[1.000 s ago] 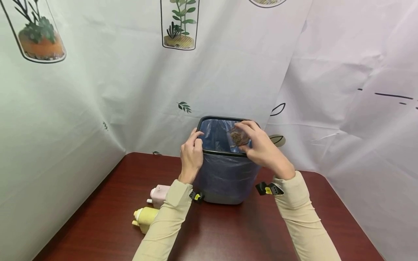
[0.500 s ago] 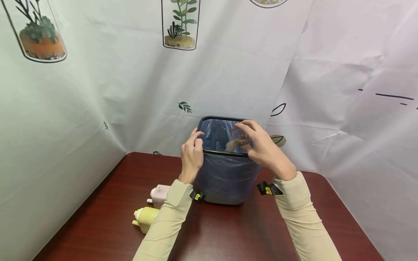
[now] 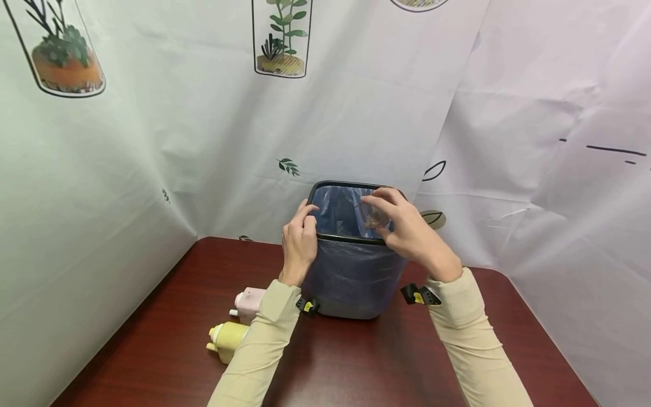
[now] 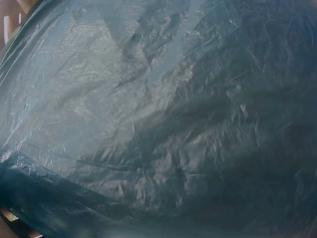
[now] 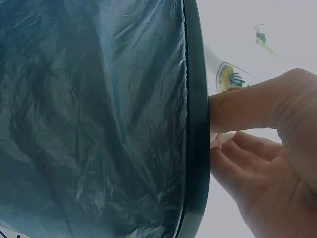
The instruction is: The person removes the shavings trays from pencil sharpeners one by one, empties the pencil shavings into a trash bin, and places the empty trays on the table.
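A dark-rimmed trash bin (image 3: 351, 277) with a blue plastic liner (image 3: 333, 212) stands on the table. My left hand (image 3: 299, 240) grips its left rim, fingers over the edge. At the right side of the opening, my right hand (image 3: 407, 229) holds a small clear container (image 3: 377, 216) between thumb and fingers, tipped over the bin. Some brown dry bits show in the container. In the right wrist view, the bin's rim (image 5: 198, 148) hides most of the container behind the thumb. Crinkled liner (image 4: 148, 114) fills nearly all of the left wrist view.
A pink bottle (image 3: 249, 302) and a yellow bottle (image 3: 229, 337) lie beside the left forearm on the dark red table (image 3: 168, 339). White cloth (image 3: 229, 130) with printed plants hangs close behind the bin and along both sides.
The brown bits filled more of the container a second ago, then spilled leftward out of it into the bin. Less shows in it now. The left hand keeps its place on the rim.
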`<state>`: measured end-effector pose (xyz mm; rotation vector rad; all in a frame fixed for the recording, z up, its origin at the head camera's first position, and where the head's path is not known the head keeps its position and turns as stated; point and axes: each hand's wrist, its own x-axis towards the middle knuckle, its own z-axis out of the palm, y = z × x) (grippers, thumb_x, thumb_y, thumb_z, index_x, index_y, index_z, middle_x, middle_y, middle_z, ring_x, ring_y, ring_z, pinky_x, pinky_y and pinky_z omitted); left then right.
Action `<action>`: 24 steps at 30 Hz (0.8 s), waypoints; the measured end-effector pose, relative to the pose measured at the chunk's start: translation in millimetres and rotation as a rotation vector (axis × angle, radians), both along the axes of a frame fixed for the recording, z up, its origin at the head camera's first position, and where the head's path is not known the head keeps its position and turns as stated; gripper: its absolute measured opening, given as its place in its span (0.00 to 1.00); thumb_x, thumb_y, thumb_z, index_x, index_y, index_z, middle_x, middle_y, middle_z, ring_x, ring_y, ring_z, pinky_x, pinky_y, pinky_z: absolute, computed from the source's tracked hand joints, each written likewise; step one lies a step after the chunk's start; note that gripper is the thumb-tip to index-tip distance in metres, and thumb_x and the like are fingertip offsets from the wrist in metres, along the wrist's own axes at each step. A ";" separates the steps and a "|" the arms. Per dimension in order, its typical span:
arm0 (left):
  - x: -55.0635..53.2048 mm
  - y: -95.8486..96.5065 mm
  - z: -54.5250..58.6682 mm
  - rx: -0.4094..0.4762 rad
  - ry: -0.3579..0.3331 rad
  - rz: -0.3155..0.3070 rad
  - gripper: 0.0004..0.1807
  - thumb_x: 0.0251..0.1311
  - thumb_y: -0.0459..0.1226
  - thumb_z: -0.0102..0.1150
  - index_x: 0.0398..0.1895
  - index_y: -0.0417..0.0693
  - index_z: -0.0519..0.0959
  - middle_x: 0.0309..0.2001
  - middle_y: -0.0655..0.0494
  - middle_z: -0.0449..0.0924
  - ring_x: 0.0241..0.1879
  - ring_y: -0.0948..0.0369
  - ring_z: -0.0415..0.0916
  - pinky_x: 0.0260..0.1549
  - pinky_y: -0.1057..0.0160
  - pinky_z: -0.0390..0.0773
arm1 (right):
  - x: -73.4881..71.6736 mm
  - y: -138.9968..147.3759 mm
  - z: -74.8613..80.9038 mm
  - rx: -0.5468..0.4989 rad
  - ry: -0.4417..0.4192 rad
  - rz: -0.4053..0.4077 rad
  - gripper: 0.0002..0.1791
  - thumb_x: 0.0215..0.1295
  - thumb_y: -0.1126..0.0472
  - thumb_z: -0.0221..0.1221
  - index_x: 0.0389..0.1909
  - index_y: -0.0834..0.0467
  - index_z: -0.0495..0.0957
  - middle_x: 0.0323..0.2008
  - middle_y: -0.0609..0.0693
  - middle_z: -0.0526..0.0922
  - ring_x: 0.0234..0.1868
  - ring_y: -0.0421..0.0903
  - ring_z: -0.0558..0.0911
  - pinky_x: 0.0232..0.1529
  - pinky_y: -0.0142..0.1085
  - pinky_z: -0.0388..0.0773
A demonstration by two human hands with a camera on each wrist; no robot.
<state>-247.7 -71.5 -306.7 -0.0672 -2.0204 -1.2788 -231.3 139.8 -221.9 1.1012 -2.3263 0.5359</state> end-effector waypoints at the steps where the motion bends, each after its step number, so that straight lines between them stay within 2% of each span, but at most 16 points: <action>1: 0.0 0.1 0.1 0.001 0.002 -0.001 0.22 0.60 0.39 0.32 0.47 0.55 0.79 0.62 0.59 0.68 0.10 0.61 0.48 0.14 0.63 0.52 | -0.1 -0.1 0.0 0.000 0.005 0.002 0.32 0.47 0.75 0.59 0.57 0.56 0.72 0.56 0.58 0.67 0.49 0.52 0.73 0.42 0.45 0.71; 9: -0.1 0.3 0.7 0.002 0.012 -0.003 0.22 0.60 0.39 0.32 0.47 0.55 0.79 0.61 0.57 0.69 0.10 0.60 0.48 0.13 0.64 0.51 | 0.8 -0.1 0.3 0.002 0.025 0.011 0.32 0.47 0.75 0.60 0.57 0.55 0.72 0.56 0.59 0.67 0.48 0.52 0.73 0.41 0.45 0.72; 16: 0.1 0.1 0.6 0.001 0.005 0.001 0.22 0.60 0.39 0.33 0.47 0.55 0.79 0.61 0.59 0.69 0.09 0.60 0.47 0.13 0.63 0.52 | 2.2 -1.4 -0.8 -0.009 0.040 0.018 0.32 0.47 0.77 0.59 0.56 0.56 0.72 0.55 0.60 0.67 0.44 0.52 0.75 0.38 0.44 0.72; 24: -0.5 -0.2 0.1 0.008 0.009 -0.003 0.23 0.60 0.39 0.33 0.47 0.51 0.79 0.61 0.55 0.69 0.10 0.59 0.48 0.13 0.63 0.52 | 4.4 -3.7 -1.1 -0.007 0.062 0.026 0.31 0.47 0.77 0.59 0.55 0.57 0.73 0.56 0.60 0.66 0.49 0.52 0.74 0.39 0.42 0.73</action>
